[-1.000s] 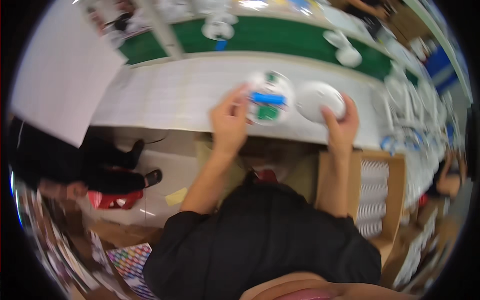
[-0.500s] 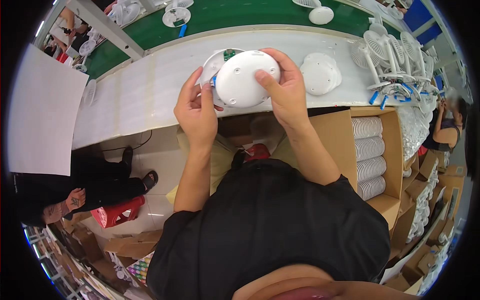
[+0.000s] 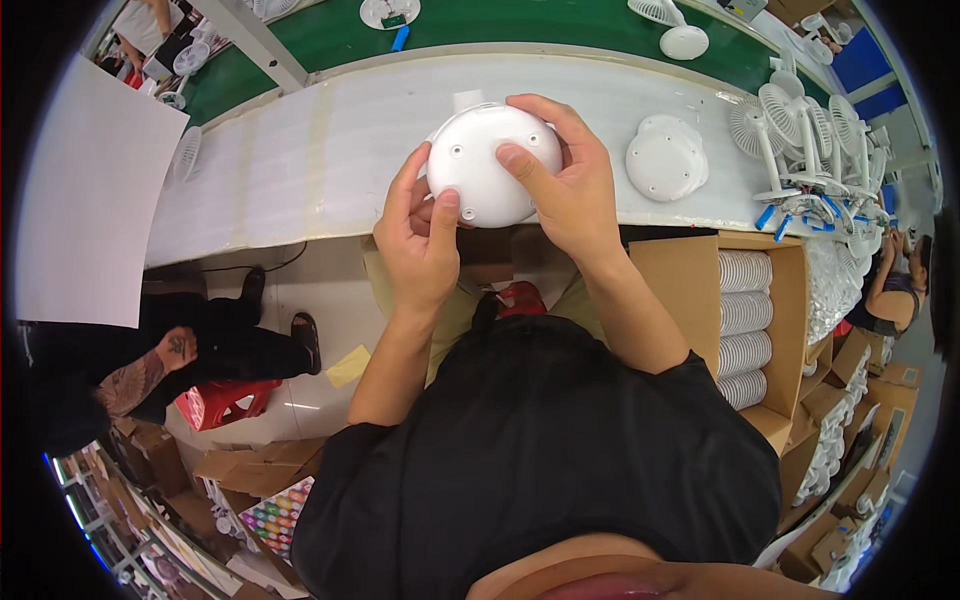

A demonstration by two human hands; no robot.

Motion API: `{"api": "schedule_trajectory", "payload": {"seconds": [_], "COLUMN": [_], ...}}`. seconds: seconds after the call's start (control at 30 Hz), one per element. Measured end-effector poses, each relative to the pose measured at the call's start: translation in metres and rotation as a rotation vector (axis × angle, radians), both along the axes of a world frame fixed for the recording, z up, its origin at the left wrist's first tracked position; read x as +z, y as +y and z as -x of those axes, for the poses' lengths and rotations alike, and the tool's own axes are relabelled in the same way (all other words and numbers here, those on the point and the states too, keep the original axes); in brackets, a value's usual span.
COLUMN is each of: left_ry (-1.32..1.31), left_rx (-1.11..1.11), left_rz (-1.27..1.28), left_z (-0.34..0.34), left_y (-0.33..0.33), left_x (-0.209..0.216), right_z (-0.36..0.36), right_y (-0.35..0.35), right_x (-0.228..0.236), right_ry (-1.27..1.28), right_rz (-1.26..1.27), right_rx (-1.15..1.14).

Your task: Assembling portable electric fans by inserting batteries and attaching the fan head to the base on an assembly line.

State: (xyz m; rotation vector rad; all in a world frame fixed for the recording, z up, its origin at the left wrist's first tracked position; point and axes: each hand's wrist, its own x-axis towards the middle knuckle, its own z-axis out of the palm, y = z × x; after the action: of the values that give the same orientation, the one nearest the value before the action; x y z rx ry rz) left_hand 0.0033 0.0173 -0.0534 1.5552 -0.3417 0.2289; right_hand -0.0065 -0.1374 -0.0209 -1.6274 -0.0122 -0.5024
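Over the white work table, a round white fan base [image 3: 490,185] is held up between both hands, its flat side with several screw holes facing me. My left hand [image 3: 422,225] grips its left edge, thumb on the face near a lower screw hole. My right hand [image 3: 575,185] holds the right side, thumb pressed flat on the face and fingers over the far rim. A white piece [image 3: 468,100] juts out beyond the base's far edge. Whatever lies behind the base is hidden. To the right, a stack of white base covers [image 3: 667,158] lies on the table.
Several white fans [image 3: 790,130] with blue batteries [image 3: 785,228] crowd the table's right end. A carton [image 3: 790,300] of stacked white discs stands below. Beyond the table runs a green conveyor [image 3: 540,30] with fan parts. A seated person [image 3: 150,370] is at left, near a white sheet [image 3: 95,200].
The round cover now sits over the other half; the green board and blue battery seen between them are hidden. My left hand has shifted right, its thumb now on the cover's face.
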Motion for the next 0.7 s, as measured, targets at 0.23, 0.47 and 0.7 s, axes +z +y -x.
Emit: {"api": "schedule_trajectory", "payload": {"seconds": [0.23, 0.47, 0.7], "left_ry": [0.007, 0.046, 0.231], "left_rx": [0.001, -0.037, -0.178], "left_rz": [-0.054, -0.096, -0.003], "left_z": [-0.003, 0.004, 0.011], "left_y": [0.007, 0.015, 0.029], "left_x": [-0.012, -0.022, -0.041], "right_z": [-0.007, 0.003, 0.017], "right_y": [0.004, 0.006, -0.001], "right_x": [-0.006, -0.019, -0.051], "right_ry": [0.017, 0.057, -0.01], "right_rz": [-0.01, -0.124, 0.234], "right_rx": [0.019, 0.039, 0.109]}}
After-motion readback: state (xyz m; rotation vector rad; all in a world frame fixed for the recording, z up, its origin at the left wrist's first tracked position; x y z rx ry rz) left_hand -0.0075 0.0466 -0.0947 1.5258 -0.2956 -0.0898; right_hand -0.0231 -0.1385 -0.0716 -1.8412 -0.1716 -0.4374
